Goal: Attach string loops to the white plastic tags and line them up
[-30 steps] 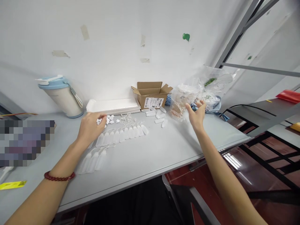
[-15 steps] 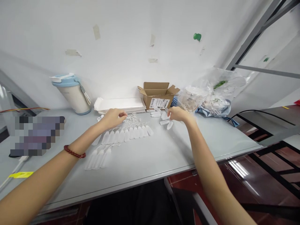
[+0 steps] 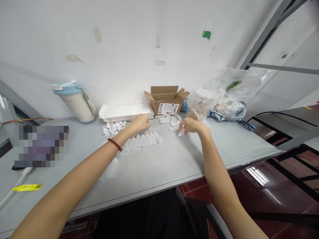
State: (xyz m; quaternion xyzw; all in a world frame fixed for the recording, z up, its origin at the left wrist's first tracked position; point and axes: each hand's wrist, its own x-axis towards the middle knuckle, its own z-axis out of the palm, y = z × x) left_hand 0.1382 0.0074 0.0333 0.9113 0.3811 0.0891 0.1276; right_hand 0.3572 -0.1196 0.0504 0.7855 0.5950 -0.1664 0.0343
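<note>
My right hand (image 3: 190,126) pinches a small translucent white plastic piece (image 3: 181,133) at the table's middle right. Several loose pieces like it (image 3: 174,122) lie just beyond its fingers. My left hand (image 3: 140,122) is closed above the back of a row of translucent plastic pieces (image 3: 143,141) with thin white tails; its fingertips are hidden, so what they hold cannot be made out. A few similar pieces (image 3: 112,168) lie nearer the front, partly behind my left forearm. Left of that hand is a heap of small white curled parts (image 3: 113,127).
An open cardboard box (image 3: 165,101) stands by the wall, beside a stack of white flat sheets (image 3: 127,113). A blue-lidded tumbler (image 3: 76,103) and a blurred-out device (image 3: 42,146) are on the left. Plastic bags (image 3: 203,104) sit at the back right. The table's front edge (image 3: 149,192) runs below my arms.
My left hand has moved right from near the heap of small white parts to above the row. My right hand has come slightly nearer and taken hold of a loose plastic piece.
</note>
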